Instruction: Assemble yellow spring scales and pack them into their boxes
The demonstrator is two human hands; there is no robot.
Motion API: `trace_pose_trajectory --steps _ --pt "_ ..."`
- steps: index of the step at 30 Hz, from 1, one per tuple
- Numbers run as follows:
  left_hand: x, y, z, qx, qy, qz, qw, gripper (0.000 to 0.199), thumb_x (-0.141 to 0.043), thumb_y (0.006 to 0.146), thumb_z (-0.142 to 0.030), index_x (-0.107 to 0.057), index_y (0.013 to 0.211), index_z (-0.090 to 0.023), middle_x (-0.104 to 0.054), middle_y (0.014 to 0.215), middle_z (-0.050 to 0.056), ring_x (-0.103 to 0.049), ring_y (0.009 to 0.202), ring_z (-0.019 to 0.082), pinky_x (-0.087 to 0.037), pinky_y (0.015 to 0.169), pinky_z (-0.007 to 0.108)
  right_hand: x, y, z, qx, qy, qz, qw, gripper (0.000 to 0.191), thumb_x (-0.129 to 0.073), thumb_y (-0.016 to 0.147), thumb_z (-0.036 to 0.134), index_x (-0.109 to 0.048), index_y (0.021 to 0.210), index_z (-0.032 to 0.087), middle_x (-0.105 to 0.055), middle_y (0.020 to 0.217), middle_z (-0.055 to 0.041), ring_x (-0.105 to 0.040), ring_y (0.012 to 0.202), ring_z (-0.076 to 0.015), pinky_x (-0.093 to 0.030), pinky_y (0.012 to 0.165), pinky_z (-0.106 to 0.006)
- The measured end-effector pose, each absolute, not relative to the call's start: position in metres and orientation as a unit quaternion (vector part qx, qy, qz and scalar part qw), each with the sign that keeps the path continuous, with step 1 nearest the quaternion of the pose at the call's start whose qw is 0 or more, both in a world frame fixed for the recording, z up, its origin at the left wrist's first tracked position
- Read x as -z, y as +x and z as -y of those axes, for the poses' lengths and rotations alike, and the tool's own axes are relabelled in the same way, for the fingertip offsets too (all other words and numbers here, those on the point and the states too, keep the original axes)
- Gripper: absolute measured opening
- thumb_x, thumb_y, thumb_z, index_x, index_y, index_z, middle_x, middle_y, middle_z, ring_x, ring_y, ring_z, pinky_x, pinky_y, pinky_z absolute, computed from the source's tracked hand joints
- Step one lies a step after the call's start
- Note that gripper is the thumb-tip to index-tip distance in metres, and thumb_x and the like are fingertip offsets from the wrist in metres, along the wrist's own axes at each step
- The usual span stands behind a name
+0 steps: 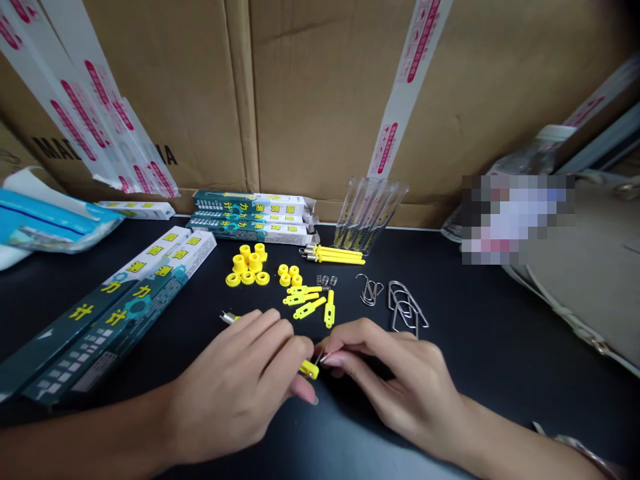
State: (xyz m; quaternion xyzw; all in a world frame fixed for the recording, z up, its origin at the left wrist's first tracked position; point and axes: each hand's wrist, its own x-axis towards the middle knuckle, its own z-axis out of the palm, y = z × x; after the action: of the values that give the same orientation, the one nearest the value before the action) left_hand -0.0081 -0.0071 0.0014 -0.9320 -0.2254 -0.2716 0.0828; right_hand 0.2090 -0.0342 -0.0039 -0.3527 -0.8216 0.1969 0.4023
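My left hand (245,380) is closed round a yellow plastic rod (310,369), whose holed end sticks out between finger and thumb. A metal tip (229,318) shows beyond the knuckles on the other side. Close by on the right, my right hand (395,373) pinches a small metal piece (324,358) at the rod's end; most of that piece is hidden by the fingers. Just behind the hands lie several flat yellow parts (309,308), small springs (327,281), yellow rings (290,275) and yellow flanged caps (247,265). Thin wire hooks (370,291) and larger bent wires (407,308) are behind my right hand.
Long printed boxes (125,300) lie at left, with stacked boxes (250,219) farther back. Clear tubes (367,217) lean against the cardboard (310,87). Yellow rods (340,255) lie before them. A blue packet (45,217) is far left; a bag (585,260) and bottle (530,157) stand right.
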Motion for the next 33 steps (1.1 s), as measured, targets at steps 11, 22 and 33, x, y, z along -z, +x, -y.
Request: trace_pose_trajectory --steps 11,22,33 --pt "0.002 -0.015 0.005 0.279 -0.923 0.221 -0.147 0.026 -0.029 0.106 -0.023 -0.049 0.09 -0.022 -0.06 0.071 -0.004 -0.056 0.058 0.012 -0.042 0.054 0.023 0.002 0.208 0.03 -0.17 -0.292 0.816 0.47 0.018 -0.064 0.092 0.005 -0.071 0.105 0.015 -0.077 0.088 -0.0058 -0.073 0.076 -0.0153 -0.061 0.071 -0.025" --pt "0.006 -0.018 0.008 0.322 -0.91 0.191 -0.178 0.034 -0.04 0.084 -0.001 -0.046 0.114 -0.016 -0.063 0.093 0.006 -0.064 0.082 0.017 -0.054 0.08 0.027 0.0 0.205 0.038 -0.231 -0.339 0.785 0.464 0.019 -0.064 0.089 0.005 -0.071 0.105 0.014 -0.074 0.083 -0.0058 -0.069 0.07 -0.0143 -0.056 0.063 -0.023" --pt "0.0 -0.012 0.002 0.255 -0.937 0.198 -0.134 0.025 -0.038 0.098 -0.001 -0.058 0.097 -0.017 -0.066 0.088 0.003 -0.056 0.081 0.017 -0.048 0.077 0.027 0.001 0.209 0.035 -0.128 -0.29 0.834 0.451 0.018 -0.067 0.089 0.001 -0.069 0.106 0.008 -0.077 0.087 -0.0073 -0.07 0.076 -0.0146 -0.06 0.072 -0.025"
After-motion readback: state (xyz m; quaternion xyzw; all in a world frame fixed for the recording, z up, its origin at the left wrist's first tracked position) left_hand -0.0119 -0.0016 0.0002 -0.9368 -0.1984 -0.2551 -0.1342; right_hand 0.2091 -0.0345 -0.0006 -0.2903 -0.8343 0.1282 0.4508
